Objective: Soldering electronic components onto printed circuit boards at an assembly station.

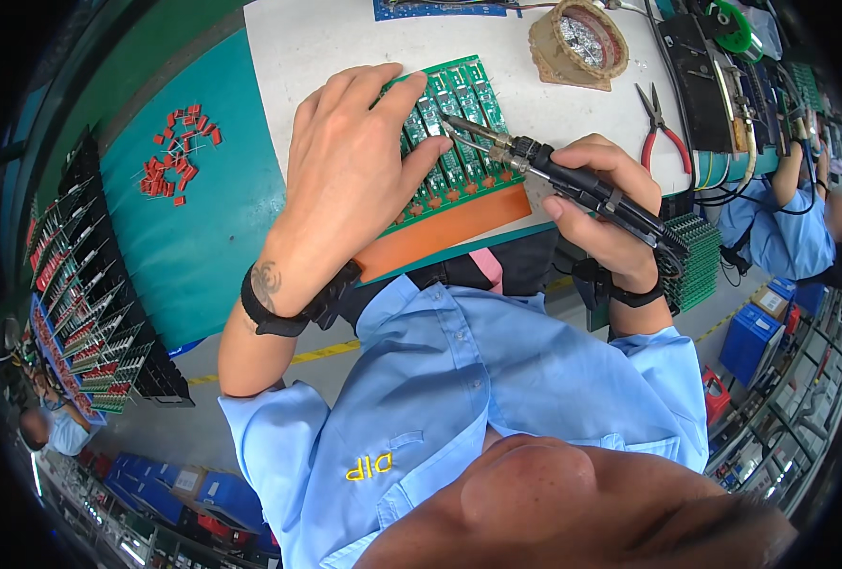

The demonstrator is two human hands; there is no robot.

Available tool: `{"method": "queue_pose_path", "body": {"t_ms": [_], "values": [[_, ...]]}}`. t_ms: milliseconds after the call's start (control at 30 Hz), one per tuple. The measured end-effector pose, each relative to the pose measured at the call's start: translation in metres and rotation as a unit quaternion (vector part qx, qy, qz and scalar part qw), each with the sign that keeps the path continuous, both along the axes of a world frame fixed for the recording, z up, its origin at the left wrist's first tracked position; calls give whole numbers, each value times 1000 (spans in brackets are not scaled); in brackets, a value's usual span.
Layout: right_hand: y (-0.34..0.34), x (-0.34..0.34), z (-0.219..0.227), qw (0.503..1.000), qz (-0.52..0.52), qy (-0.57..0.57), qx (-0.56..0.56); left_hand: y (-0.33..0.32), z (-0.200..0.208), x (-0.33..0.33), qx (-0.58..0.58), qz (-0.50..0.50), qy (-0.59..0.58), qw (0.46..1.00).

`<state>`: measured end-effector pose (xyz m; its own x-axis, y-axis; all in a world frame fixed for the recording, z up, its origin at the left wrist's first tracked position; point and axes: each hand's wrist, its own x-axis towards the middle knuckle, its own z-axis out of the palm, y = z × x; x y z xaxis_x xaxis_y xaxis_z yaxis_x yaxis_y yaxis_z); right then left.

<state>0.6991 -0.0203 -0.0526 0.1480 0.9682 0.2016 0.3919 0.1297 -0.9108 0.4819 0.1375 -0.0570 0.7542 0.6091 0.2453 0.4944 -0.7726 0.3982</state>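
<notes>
A green circuit board panel, divided into several narrow boards with components, lies on white sheeting in front of me. My left hand rests over its left part, fingers stretched out and thumb spread away, hiding that side. In my right hand is a black soldering iron, gripped between thumb and fingers. Its metal tip points left and reaches the middle of the panel; whether it touches a joint I cannot tell. Along the panel's near edge runs an orange-brown strip.
Red components lie scattered on the green mat. Beyond the panel stands a round pot with silvery bits; red-handled pliers lie right. Racked boards stand left, stacked boards right. Co-workers appear at both sides.
</notes>
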Motion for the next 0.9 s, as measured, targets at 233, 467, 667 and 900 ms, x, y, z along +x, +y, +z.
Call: {"method": "queue_pose_path", "body": {"t_ms": [233,467,667,900], "values": [[-1,-3,1,1000,-3,9,-4,0,0,0,3,-2,-4,1000],[-4,-1,-1,1000,-13,-4,25,0,-1,-1,-3,-2,-7,1000],[-10,1,3,999,-18,28,38,-1,1,-2,26,5,-1,1000],[-2,-6,-3,999,5,28,31,-3,11,-14,32,8,24,999]]}}
